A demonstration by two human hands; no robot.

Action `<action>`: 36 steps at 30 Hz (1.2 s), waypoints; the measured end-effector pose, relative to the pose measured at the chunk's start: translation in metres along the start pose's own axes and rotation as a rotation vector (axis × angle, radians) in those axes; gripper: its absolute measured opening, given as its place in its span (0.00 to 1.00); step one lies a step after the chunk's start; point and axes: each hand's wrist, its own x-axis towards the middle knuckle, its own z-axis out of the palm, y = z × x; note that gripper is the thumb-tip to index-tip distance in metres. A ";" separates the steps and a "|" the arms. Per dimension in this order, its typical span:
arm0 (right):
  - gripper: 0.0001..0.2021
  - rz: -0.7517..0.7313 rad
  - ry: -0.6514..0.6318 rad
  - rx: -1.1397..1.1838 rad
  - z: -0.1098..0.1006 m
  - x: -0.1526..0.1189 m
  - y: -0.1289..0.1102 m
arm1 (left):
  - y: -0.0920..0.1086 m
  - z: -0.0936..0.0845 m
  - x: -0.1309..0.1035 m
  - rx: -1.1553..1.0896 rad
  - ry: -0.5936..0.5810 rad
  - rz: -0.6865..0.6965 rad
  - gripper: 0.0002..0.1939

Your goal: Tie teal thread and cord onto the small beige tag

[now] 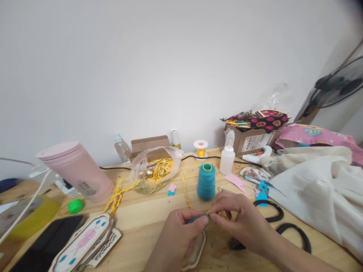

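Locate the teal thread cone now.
In the head view, the teal thread cone stands right of centre, beyond the right hand, left of the white bottle.

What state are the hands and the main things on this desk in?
Left hand, pinching a small blue item, mostly hidden
Right hand, pinching a thin strand
Teal thread cone, standing upright
Black-handled scissors, lying down, handles spread, blades partly hidden
Smartphone, screen dark
Pink tumbler, lid on
Squeeze bottle, upright
Clear plastic bag, holding yellow cords
Labelled cardboard box, open, filled past its rim
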 end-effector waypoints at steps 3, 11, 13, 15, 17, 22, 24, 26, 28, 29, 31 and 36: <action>0.07 -0.049 0.022 -0.045 0.001 -0.001 0.002 | -0.001 -0.001 0.000 -0.008 0.016 0.003 0.12; 0.07 -0.061 0.051 -0.079 0.001 -0.003 0.002 | 0.003 0.002 -0.002 -0.004 0.078 0.021 0.10; 0.07 -0.013 0.029 -0.048 0.000 -0.002 0.000 | 0.006 0.005 -0.003 0.001 0.116 0.048 0.09; 0.07 0.026 0.015 -0.029 -0.002 -0.001 -0.002 | 0.006 0.006 -0.002 0.001 0.130 0.062 0.08; 0.07 0.039 0.006 -0.017 -0.002 -0.001 -0.003 | 0.005 0.005 -0.001 -0.003 0.127 0.080 0.06; 0.06 0.052 -0.017 -0.006 -0.002 -0.001 -0.004 | 0.003 0.003 0.001 0.062 0.145 0.103 0.04; 0.06 0.084 -0.041 0.008 -0.001 -0.001 -0.004 | 0.005 0.003 0.000 0.094 0.157 0.098 0.03; 0.06 0.101 -0.064 0.031 -0.001 -0.001 -0.004 | 0.009 0.005 -0.003 0.122 0.167 0.097 0.03; 0.06 0.090 -0.084 0.042 -0.001 -0.001 -0.003 | 0.012 0.006 -0.005 0.141 0.179 0.094 0.02; 0.06 0.070 -0.091 0.043 -0.001 -0.001 -0.002 | 0.013 0.007 -0.006 0.142 0.186 0.097 0.03; 0.06 -0.001 -0.087 0.026 -0.001 -0.001 -0.001 | 0.014 0.008 -0.008 0.134 0.190 0.095 0.03; 0.06 -0.274 0.028 -0.072 -0.003 -0.001 0.000 | 0.012 0.008 -0.009 0.114 0.179 0.105 0.04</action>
